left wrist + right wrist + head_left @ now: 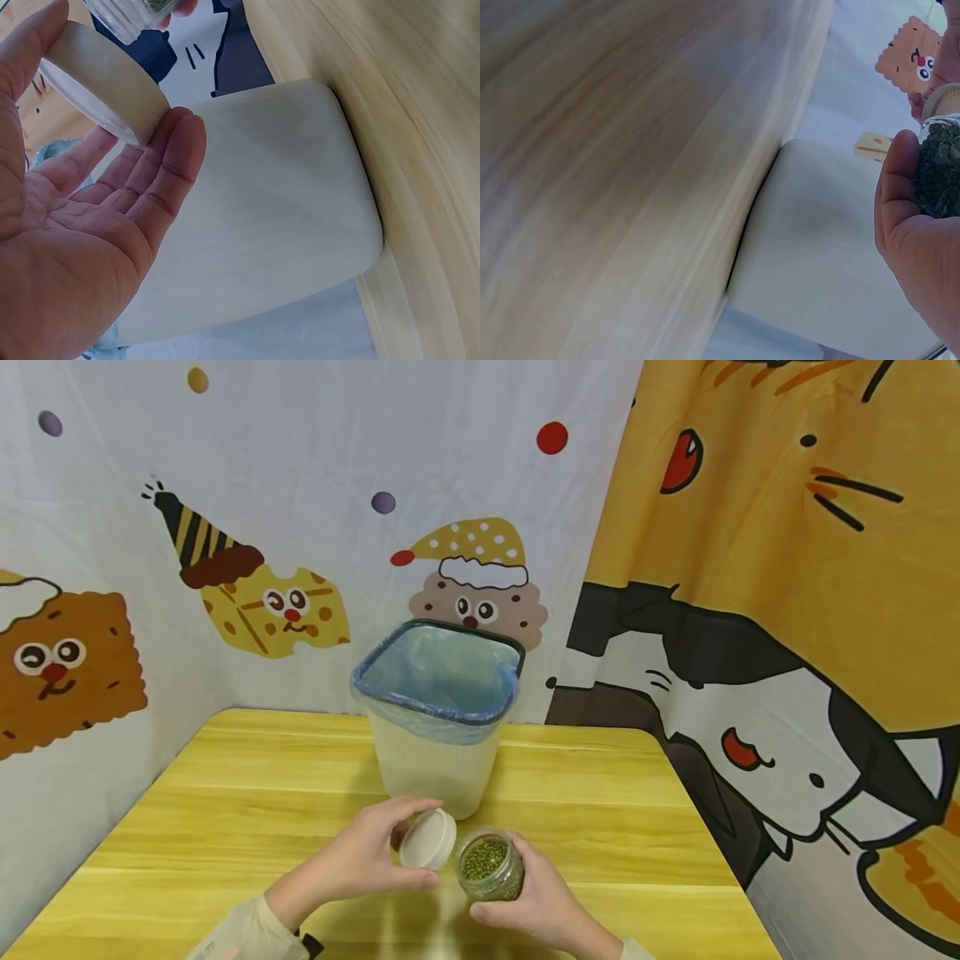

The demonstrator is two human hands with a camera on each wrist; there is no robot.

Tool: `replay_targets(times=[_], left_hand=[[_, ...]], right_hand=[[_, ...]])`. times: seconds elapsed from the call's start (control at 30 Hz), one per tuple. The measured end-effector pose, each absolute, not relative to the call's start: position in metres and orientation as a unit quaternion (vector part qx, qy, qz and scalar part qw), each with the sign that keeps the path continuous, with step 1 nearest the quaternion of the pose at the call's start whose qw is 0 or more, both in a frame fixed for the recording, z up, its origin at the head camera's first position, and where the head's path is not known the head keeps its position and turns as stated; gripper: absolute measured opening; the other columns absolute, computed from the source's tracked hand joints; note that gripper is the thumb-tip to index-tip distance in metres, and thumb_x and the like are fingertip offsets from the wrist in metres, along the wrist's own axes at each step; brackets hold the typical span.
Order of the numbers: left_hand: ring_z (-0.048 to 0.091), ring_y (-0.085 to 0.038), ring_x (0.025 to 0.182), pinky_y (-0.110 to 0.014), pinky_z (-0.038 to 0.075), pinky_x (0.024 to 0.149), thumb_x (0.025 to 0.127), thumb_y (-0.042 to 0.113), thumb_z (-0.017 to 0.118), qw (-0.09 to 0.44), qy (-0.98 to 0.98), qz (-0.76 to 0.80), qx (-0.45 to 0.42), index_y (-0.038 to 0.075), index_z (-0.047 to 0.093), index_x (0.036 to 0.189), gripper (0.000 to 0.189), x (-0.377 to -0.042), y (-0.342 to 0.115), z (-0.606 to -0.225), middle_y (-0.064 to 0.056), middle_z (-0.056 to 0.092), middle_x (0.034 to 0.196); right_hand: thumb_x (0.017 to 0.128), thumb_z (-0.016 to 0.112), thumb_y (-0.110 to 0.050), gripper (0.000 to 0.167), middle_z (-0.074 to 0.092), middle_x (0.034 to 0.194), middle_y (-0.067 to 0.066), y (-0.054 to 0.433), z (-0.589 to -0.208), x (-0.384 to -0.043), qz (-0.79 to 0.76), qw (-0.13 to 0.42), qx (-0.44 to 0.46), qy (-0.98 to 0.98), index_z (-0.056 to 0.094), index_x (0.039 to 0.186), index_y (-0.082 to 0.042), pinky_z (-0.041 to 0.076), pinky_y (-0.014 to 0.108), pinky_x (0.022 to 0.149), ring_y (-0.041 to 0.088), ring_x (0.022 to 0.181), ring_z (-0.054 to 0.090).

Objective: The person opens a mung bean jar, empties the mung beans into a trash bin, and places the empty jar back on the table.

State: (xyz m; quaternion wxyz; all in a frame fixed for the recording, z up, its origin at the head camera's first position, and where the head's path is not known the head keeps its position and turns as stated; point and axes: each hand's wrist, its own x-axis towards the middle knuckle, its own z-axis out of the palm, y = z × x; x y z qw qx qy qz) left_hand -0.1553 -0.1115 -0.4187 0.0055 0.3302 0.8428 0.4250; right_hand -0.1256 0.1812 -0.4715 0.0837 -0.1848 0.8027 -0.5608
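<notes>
- Your left hand [367,853] pinched a round, cream-white plastic lid [427,841] by its edge, thumb on one side and fingers on the other, as the left wrist view also showed.
- Your right hand [546,893] gripped a clear, round glass jar [504,890], thumb and fingers curled about its wall; small green beans [483,858] showed through the open mouth.
- The lid was off the jar and just beside its mouth, apart from it, both held up over the yellow wood-grain table [600,827].
- Beyond your hands stood a tall, off-white plastic bin [431,768], a thin translucent blue bag [457,732] folded over its rim.
- The step in hand seemed to be handling the uncovered jar with one hand on each part; whether you were parting lid and jar or bringing them together, one could not tell.
- As a judgement, the next move called for a firm right grip and a steady jar, since with its mouth uncovered any sharp tilt could spill the beans.
- It also called for the left fingers to keep the lid's edge from knocking the glass.
</notes>
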Motion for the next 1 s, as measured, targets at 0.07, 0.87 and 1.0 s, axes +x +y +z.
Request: replay_targets(times=[0.07, 0.87, 1.0], left_hand=[[0.060, -0.006, 0.087, -0.022, 0.056, 0.068, 0.081, 0.040, 0.095, 0.008, 0.844, 0.426, 0.326, 0.015, 0.061, 0.149, 0.080, -0.155, -0.113, -0.420, -0.004, 0.071, 0.126], [0.059, -0.004, 0.087, -0.020, 0.054, 0.070, 0.080, 0.046, 0.095, 0.005, 0.880, 0.388, 0.273, 0.010, 0.060, 0.150, 0.086, -0.156, -0.137, -0.440, -0.009, 0.069, 0.136], [0.059, -0.005, 0.090, -0.020, 0.054, 0.071, 0.080, 0.045, 0.095, 0.004, 0.883, 0.384, 0.270, 0.010, 0.060, 0.150, 0.085, -0.156, -0.140, -0.442, -0.009, 0.069, 0.137]], right_hand=[[0.079, 0.094, -0.019, 0.084, 0.072, 0.132, 0.002, 0.182, -0.472, -0.126, -0.563, 0.084, -0.185, 0.801, 0.052, 0.152, -0.015, 0.055, 0.022, 0.106, 0.010, 0.118, 0.069], [0.082, 0.092, -0.014, 0.081, 0.071, 0.133, 0.006, 0.184, -0.472, -0.127, -0.575, 0.090, -0.173, 0.795, 0.052, 0.152, -0.015, 0.055, 0.021, 0.104, 0.011, 0.118, 0.069], [0.083, 0.091, -0.013, 0.080, 0.070, 0.134, 0.007, 0.185, -0.472, -0.128, -0.582, 0.095, -0.172, 0.789, 0.052, 0.153, -0.015, 0.055, 0.021, 0.103, 0.012, 0.118, 0.069]])
